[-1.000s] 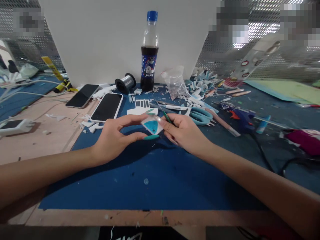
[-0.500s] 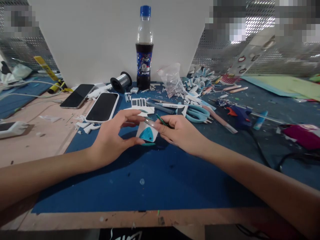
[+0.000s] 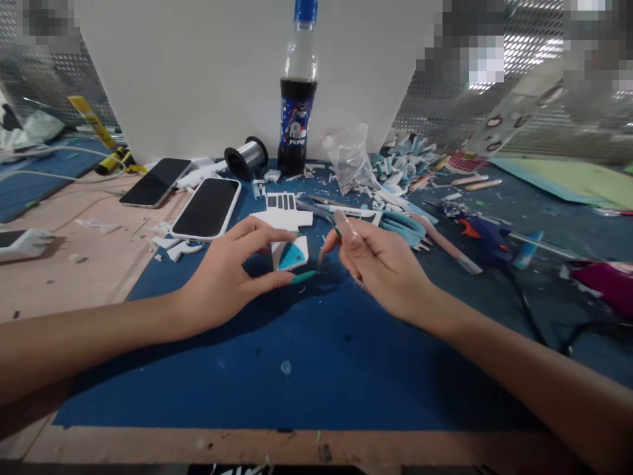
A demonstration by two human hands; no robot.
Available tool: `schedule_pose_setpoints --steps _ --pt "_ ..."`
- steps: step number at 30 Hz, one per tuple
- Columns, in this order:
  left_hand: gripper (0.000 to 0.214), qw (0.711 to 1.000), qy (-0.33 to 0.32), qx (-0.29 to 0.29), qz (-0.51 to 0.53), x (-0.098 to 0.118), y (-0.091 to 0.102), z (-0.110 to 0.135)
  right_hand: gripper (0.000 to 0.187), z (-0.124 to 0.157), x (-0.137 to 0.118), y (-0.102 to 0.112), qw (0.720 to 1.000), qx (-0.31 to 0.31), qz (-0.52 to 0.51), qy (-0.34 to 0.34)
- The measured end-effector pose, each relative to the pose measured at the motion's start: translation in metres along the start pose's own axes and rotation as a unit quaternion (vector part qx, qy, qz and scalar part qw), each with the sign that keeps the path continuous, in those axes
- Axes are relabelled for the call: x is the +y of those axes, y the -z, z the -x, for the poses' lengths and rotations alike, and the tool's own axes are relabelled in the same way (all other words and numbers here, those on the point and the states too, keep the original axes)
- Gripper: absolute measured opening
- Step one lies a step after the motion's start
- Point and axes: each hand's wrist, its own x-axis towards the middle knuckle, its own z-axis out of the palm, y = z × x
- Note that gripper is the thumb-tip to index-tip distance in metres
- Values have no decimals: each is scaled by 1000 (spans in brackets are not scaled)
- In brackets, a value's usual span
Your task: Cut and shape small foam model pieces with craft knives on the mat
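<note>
My left hand [image 3: 225, 274] has its thumb and fingers around a small white piece [image 3: 303, 247] bearing a blue, roughly triangular patch with a dark dot. This piece is tilted toward me above the blue mat. A hand's breadth to the right, my right hand [image 3: 378, 264] is closed with its thumb and forefinger pressed together; whatever may be in them is hidden and blurred. Just behind the hands lie a white cut-out with dark window-like slots [image 3: 281, 202] and blue-handled scissors [image 3: 403, 227], partly covered by the right hand.
Two phones [image 3: 208, 208] [image 3: 155, 183] lie at left. A Pepsi bottle [image 3: 297, 125], a wire spool [image 3: 246, 158] and a plastic bag [image 3: 349, 158] stand before a white board. White and blue scraps [image 3: 405, 161] are heaped behind. A glue gun [image 3: 487, 237] with its cable is at right.
My right hand has drawn back to the right, away from the white piece. My left hand still holds it, now turned slightly. The whole view has shifted a little.
</note>
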Motion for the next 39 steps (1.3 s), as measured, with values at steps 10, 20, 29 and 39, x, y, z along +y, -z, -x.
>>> schedule_pose_setpoints --steps 10,20,29,39 --pt "42 971 150 -10 183 -6 -2 -3 40 -3 18 -3 973 -49 170 148" --pt "50 980 60 -27 186 -7 0 1 48 -5 16 -6 940 -56 275 192" --pt "48 985 41 -18 167 -5 0 3 47 -3 14 -9 937 -47 270 218" --pt "46 986 44 -28 160 -4 0 2 46 -3 15 -8 935 -44 274 221"
